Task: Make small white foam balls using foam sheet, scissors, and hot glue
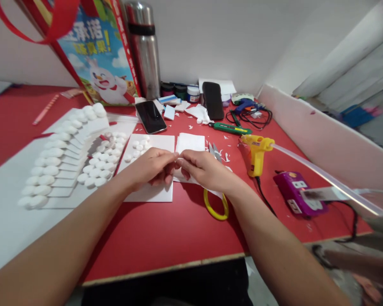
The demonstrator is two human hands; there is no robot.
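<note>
My left hand (pixel 155 166) and my right hand (pixel 204 168) meet at the fingertips over the front of the table, both closed in a pinch. Whatever lies between the fingers is too small and hidden to make out. Below the left hand is a white board (pixel 151 196) with several small white oval pieces (pixel 141 145) on it. White paper squares (pixel 191 141) lie just behind and under the right hand. Scissors with a yellow handle (pixel 216 216) are partly covered by the right hand and wrist, their blades (pixel 214 151) showing beyond.
At left stands a stepped white construction (pixel 67 170) lined with white ovals. Behind are a gift bag (pixel 102 63), a steel flask (pixel 147 55) and two phones (pixel 150 117). A yellow glue gun (pixel 257 153), green cutter (pixel 231 128) and purple box (pixel 301 195) sit right. A low wall (pixel 322 127) borders the table.
</note>
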